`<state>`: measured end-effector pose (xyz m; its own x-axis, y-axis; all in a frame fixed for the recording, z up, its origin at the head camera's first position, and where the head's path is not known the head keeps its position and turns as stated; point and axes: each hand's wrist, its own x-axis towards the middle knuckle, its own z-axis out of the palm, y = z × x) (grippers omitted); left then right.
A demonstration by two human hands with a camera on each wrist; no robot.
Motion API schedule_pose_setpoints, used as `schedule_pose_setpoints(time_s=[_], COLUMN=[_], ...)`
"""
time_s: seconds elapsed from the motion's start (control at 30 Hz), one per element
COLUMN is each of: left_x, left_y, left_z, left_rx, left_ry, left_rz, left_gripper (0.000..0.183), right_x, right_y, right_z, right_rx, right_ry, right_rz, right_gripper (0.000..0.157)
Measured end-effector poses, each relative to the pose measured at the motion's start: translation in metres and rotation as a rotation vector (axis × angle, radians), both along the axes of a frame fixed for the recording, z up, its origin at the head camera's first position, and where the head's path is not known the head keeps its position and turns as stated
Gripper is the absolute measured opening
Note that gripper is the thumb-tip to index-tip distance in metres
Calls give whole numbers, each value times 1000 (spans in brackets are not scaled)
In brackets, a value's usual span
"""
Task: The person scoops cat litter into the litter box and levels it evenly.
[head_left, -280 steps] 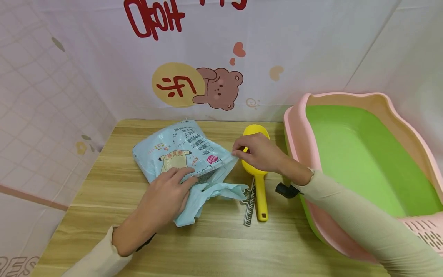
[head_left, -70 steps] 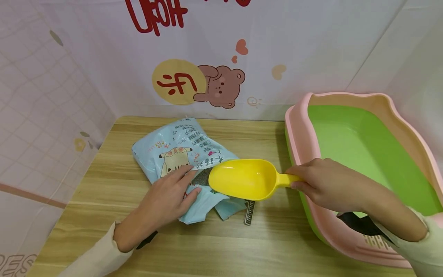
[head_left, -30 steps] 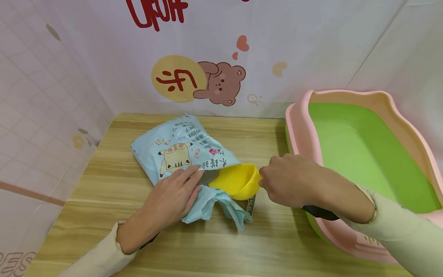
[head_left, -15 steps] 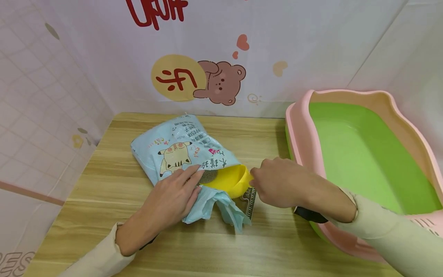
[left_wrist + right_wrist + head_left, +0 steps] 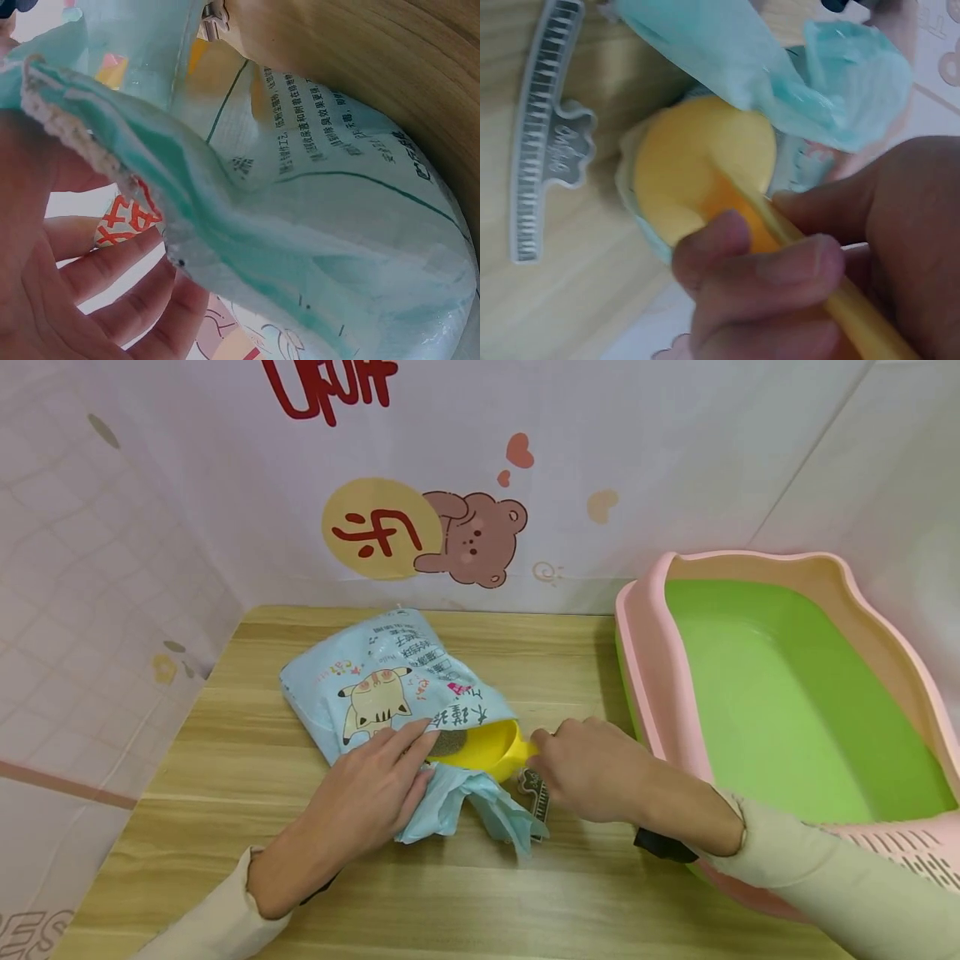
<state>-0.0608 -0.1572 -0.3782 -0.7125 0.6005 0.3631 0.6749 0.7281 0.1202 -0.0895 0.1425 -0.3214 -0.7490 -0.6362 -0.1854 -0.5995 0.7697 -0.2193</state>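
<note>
A light-blue bag of cat litter (image 5: pixel 390 677) lies on its side, its torn mouth facing right and grey granules (image 5: pixel 450 742) visible inside. My left hand (image 5: pixel 372 789) holds the bag at its mouth; in the left wrist view the torn edge passes between thumb and fingers. Curled round the handle of a yellow scoop (image 5: pixel 483 750), my right hand (image 5: pixel 600 770) keeps its bowl inside the bag's mouth. The bowl's front part is hidden under the upper flap. In the right wrist view the back of the scoop (image 5: pixel 697 161) fills the opening.
Beside the right hand, a flat toothed clip (image 5: pixel 544 135) lies on the wooden table (image 5: pixel 375 910), partly under the torn flap (image 5: pixel 487 814). A pink and green litter box (image 5: pixel 660 668) stands at the right, under the right forearm. A printed cloth wall rises behind.
Over the seconds shown, my right hand has let go of the flap, taken up the scoop and pushed it leftward into the bag. Lately it goes slightly deeper; the left hand stays at the mouth.
</note>
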Motion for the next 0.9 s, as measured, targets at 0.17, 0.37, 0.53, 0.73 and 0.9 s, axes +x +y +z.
schedule_pose_setpoints(time_s=[0.17, 0.37, 0.53, 0.73, 0.9], left_x=[1, 1, 1, 2, 2], left_y=[-1, 0, -1, -2, -2], left_z=[0, 1, 0, -1, -2], left_rx=[1, 6, 8, 25, 43], left_ry=[-4, -12, -7, 5, 36], left_rz=[4, 6, 6, 2, -6], left_gripper=[49, 49, 50, 51, 54], right_x=[3, 3, 2, 2, 2], right_y=[2, 1, -1, -3, -5], right_z=[-16, -30, -39, -50, -59], right_rx=[-85, -161, -211, -251, -301], right_ry=[67, 90, 78, 87, 105], right_rz=[19, 4, -3, -24, -34], right_gripper=[20, 18, 18, 17, 14])
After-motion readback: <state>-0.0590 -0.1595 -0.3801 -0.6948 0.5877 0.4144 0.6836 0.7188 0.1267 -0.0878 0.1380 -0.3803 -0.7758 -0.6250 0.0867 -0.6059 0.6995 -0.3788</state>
